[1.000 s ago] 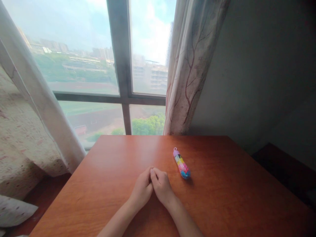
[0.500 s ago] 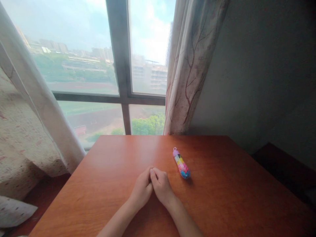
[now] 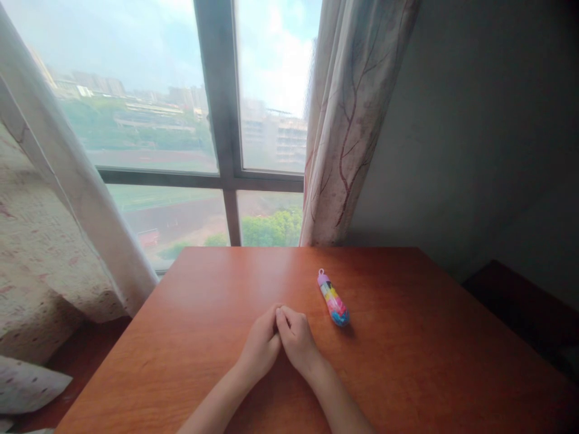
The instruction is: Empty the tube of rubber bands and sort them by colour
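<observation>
My left hand (image 3: 261, 346) and my right hand (image 3: 296, 340) rest side by side on the reddish-brown wooden table (image 3: 407, 361), knuckles touching, fingers curled under into loose fists. Nothing shows in either hand. A short colourful capsule-shaped thing (image 3: 333, 298), pink, yellow and blue with a small ring at its far end, lies on the table a little to the right of my right hand, apart from it.
A window (image 3: 158, 120) with a dark frame fills the back, with patterned curtains on the left (image 3: 54, 241) and right (image 3: 353, 120). A grey wall (image 3: 474, 132) stands to the right. Dark low furniture (image 3: 520, 307) sits beyond the table's right edge.
</observation>
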`<control>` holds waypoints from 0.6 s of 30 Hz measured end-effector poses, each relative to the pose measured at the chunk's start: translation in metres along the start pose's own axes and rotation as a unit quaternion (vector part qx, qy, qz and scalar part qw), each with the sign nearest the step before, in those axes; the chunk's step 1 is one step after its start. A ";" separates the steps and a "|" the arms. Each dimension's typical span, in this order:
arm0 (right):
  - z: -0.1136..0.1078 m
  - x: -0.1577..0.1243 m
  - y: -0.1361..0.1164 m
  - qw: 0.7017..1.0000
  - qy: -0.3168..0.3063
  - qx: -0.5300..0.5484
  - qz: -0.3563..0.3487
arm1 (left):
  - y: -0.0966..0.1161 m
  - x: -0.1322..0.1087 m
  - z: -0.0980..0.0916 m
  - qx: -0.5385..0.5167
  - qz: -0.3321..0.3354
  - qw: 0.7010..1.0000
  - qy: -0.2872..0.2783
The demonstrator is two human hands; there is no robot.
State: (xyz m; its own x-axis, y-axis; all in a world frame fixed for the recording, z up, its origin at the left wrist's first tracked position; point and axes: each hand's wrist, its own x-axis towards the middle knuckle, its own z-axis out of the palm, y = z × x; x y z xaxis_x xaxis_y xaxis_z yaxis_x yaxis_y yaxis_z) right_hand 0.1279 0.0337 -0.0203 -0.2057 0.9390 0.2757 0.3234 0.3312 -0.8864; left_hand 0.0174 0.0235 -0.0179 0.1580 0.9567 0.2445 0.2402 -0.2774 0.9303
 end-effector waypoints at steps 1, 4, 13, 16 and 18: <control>0.000 0.000 0.000 1.000 0.000 0.001 0.000 | -0.001 0.000 0.000 0.001 -0.001 1.000 0.000; 0.001 0.001 0.001 1.000 0.001 0.003 0.002 | -0.003 0.000 0.000 0.005 -0.003 1.000 0.000; 0.001 0.001 0.000 1.000 0.002 0.007 0.001 | -0.002 0.001 0.000 0.008 -0.002 1.000 -0.005; 0.001 0.001 0.001 1.000 0.002 0.007 0.000 | -0.002 0.001 0.000 0.009 -0.003 1.000 -0.005; 0.001 0.001 0.001 1.000 0.002 0.006 0.000 | -0.001 0.001 0.000 0.008 -0.003 1.000 -0.006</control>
State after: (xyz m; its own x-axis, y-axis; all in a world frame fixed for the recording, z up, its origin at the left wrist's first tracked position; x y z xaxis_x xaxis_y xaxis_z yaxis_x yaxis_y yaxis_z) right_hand 0.1271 0.0348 -0.0215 -0.2016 0.9395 0.2770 0.3116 0.3296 -0.8912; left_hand 0.0167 0.0247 -0.0188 0.1675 0.9572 0.2359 0.2569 -0.2734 0.9270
